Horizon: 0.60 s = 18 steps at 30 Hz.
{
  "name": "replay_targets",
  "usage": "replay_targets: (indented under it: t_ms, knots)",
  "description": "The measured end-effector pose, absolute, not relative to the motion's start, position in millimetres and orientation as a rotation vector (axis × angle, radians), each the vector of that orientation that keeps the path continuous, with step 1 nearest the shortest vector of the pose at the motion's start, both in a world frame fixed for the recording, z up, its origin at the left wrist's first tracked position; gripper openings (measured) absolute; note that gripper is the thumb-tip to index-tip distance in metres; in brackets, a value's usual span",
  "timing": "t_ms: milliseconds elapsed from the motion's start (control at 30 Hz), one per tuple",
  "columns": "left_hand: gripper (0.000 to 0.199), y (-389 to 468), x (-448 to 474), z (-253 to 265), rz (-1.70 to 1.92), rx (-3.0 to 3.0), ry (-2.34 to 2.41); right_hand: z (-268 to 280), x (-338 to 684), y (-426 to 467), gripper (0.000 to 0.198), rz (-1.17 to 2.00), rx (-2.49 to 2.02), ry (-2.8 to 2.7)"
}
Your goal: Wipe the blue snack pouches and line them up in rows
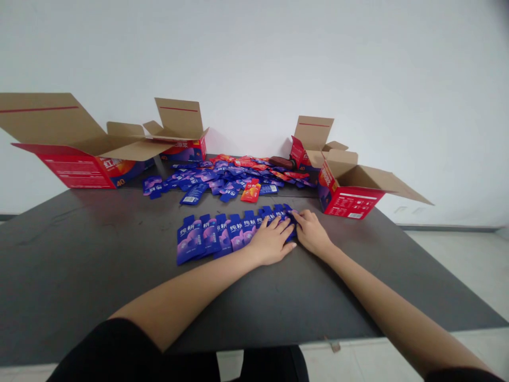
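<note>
A row of blue sachets (191, 239) with pink-purple prints lies overlapped across the dark table (131, 249). My left hand (272, 241) rests flat over the right part of this row, fingers spread on the sachets. At the row's right end my right hand (312, 232) has its fingers closed at the edge of the last blue sachet (291, 215). Part of that sachet is hidden by my fingers. Behind the row spreads a loose heap of blue sachets (218, 178), mixed with red-orange ones. One orange sachet (251, 191) lies at the heap's front.
Open red cartons stand around the heap: a large carton (79, 170) at left, a carton (185, 151) behind it, a carton (300, 153) at back right and another carton (350, 199) at right. A dark brown object (281, 162) lies on the heap. A white wall rises behind.
</note>
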<state>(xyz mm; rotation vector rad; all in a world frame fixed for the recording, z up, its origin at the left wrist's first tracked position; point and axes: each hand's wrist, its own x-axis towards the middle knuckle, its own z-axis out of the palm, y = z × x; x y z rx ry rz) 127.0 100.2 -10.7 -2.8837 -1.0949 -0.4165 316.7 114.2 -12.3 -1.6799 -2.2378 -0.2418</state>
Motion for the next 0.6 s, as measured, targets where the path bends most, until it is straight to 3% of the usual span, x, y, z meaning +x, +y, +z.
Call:
replay_targets:
  t_ms: [233, 433, 600]
  knots:
    - [0.067, 98.7, 127.0, -10.7, -0.417, -2.869, -1.112, -16.6, 324.0, 119.6, 0.047, 0.246, -1.672, -2.251]
    - [0.055, 97.2, 126.5, -7.5, -0.43, -2.888, -1.084, 5.1, 345.7, 140.6, 0.053, 0.547, -1.606, -2.343]
    - [0.054, 97.5, 126.5, -8.8, -0.459, -2.888, -1.097, 41.0, 329.0, 198.9, 0.053, 0.332, -1.584, -2.438]
